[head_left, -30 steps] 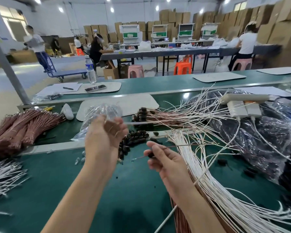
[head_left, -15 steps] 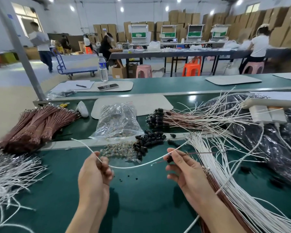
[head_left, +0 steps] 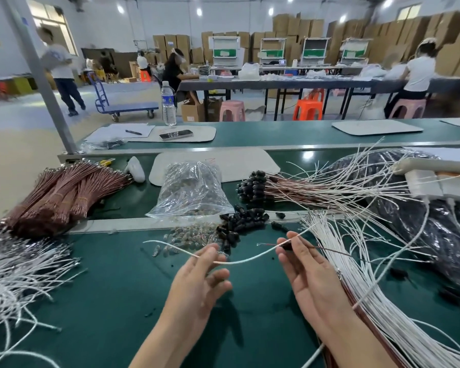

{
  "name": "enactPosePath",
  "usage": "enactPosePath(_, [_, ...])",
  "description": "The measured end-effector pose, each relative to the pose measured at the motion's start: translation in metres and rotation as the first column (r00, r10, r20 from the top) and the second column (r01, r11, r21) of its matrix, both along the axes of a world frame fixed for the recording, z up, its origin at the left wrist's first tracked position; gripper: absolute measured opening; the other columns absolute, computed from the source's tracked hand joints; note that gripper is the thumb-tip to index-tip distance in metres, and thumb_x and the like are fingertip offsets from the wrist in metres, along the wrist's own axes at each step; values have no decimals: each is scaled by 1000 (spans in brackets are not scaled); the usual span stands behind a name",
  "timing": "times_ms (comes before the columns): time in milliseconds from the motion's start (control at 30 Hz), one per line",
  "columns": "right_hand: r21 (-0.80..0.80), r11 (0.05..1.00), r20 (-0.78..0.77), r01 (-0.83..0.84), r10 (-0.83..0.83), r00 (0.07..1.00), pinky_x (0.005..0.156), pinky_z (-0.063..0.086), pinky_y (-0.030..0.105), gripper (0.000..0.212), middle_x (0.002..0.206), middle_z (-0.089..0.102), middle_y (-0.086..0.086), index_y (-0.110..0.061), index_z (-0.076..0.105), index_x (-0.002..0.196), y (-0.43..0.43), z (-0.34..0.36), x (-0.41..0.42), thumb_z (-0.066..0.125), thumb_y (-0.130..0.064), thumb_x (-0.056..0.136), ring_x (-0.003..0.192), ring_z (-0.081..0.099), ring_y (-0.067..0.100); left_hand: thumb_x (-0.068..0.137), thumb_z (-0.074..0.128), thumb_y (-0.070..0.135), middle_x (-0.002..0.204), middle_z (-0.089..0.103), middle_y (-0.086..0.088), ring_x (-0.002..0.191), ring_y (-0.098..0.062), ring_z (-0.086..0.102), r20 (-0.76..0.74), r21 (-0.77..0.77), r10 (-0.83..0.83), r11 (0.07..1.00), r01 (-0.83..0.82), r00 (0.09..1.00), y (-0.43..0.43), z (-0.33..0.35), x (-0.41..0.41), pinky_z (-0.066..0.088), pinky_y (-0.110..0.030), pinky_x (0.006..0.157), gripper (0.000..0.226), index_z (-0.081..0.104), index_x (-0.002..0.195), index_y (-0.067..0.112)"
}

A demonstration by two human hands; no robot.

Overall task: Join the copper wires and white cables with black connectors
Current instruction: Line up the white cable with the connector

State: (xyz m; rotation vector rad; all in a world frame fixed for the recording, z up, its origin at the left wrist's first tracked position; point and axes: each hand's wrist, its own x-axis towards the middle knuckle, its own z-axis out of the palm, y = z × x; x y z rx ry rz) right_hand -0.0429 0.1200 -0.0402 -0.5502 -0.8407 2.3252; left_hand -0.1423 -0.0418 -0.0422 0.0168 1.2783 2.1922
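Heaps of joined leads (head_left: 252, 187) lay right of centre on the worktop (head_left: 117, 301); many loose cables (head_left: 377, 301) remained. Mid-frame, the left hand (head_left: 202, 280) pinched a white cable (head_left: 250, 258), and the right hand (head_left: 311, 272) pinched a black connector (head_left: 286, 245) on a copper wire (head_left: 337, 252).

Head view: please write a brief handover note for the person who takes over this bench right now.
Left hand: pinches one white cable.
Right hand: pinches a black connector on a copper wire.
Supplies: loose connectors ahead, white cables right, copper bundles far left.
Done: a pile of joined pieces lies behind the loose connectors.
Left: join this cable to the connector, then continue.
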Motion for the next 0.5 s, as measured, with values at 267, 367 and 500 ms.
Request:
enactPosePath(267, [133, 989, 23, -62, 60, 998, 65, 59, 20, 17, 95, 76, 14, -13, 82, 79, -12, -1, -3, 65, -14, 80, 76, 74, 17, 72, 76, 11, 88, 72, -13, 64, -16, 67, -53, 111, -163, 979, 168, 985, 12, -1, 24, 55, -25, 53, 18, 81, 89, 10])
enactPosePath(367, [163, 984, 18, -74, 72, 997, 68, 59, 20, 18, 97, 76, 13, -11, 82, 83, -15, 0, -3, 65, -18, 81, 79, 74, 18, 75, 73, 11, 85, 73, -10, 61, -12, 66, -31, 111, -71, 991, 74, 997, 11, 0, 22, 55, -23, 52, 16, 80, 88, 8])
enactPosePath(500, [141, 990, -5, -23, 24, 1000, 71, 58, 18, 18, 92, 76, 7, -11, 82, 88, -8, 0, 0, 66, -13, 79, 82, 74, 16, 78, 69, 16, 82, 73, -5, 59, -8, 65, -28, 129, 69, 990, -65, 997, 5, 1, 11, 55, -22, 50, 21, 74, 97, 8])
